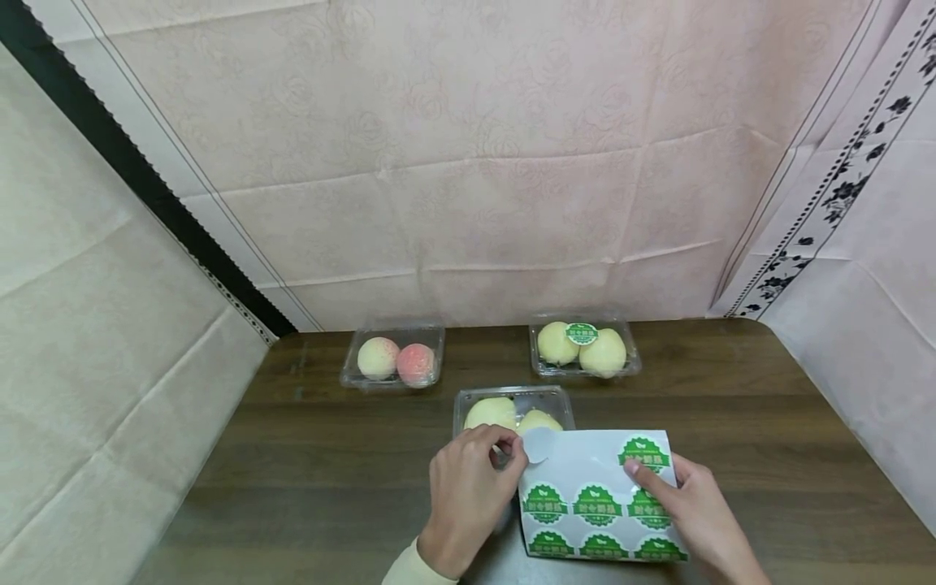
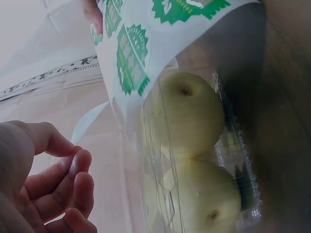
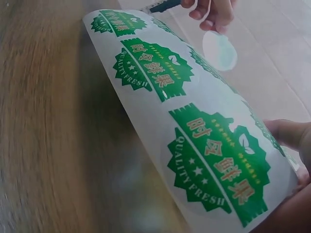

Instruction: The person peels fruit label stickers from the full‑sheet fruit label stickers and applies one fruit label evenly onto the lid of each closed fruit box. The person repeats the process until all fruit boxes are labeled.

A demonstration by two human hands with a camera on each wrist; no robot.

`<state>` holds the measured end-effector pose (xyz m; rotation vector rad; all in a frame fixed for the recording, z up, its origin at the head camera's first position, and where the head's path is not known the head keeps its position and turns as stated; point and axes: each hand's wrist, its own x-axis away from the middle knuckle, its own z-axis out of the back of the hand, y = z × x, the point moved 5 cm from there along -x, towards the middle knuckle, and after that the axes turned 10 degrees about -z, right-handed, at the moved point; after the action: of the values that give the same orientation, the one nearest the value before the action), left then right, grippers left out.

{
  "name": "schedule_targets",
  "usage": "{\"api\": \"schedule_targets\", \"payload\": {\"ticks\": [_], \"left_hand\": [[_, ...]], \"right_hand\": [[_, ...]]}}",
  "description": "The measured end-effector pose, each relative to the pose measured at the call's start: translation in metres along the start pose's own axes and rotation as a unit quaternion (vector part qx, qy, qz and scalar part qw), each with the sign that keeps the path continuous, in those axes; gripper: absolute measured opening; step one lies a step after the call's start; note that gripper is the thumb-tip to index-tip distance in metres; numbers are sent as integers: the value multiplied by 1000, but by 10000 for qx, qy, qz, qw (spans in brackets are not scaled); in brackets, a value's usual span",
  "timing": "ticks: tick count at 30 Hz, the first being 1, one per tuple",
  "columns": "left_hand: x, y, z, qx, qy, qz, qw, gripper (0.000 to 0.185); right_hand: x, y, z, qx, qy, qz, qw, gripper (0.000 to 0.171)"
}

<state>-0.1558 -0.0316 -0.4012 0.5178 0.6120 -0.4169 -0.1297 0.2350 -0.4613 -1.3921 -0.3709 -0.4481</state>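
My left hand (image 1: 504,445) pinches the edge of a round sticker (image 1: 539,445) lifted off the sheet, its pale back showing. My right hand (image 1: 651,479) grips the white sticker sheet (image 1: 600,496), thumb on top near a green label. Several green round stickers remain on the sheet (image 3: 194,121). In the right wrist view the peeled sticker (image 3: 219,50) hangs from the left hand's fingers (image 3: 214,12). Just behind the sheet stands a clear plastic box (image 1: 556,398) with two yellow pears (image 2: 189,111). The sheet (image 2: 146,43) curves over it beside my left hand (image 2: 53,179).
On the dark wooden table (image 1: 329,471), a clear box (image 1: 351,370) at the back left holds two pink peaches. Another clear box (image 1: 632,361) at the back right holds two pears and bears a green sticker (image 1: 582,333). Cloth drapes hang behind and at both sides.
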Motion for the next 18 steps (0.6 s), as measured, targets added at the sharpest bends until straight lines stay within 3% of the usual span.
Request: {"api": "schedule_targets", "payload": {"ticks": [11,18], "left_hand": [[-2,-9,4,68,36,130,9999,7],[-3,-11,6,34,130,88,9999,10]], "right_hand": [[-6,7,27,-109,116,-202,9997,43],[-15,8,52,-204,-134,-251,9994,43]]}}
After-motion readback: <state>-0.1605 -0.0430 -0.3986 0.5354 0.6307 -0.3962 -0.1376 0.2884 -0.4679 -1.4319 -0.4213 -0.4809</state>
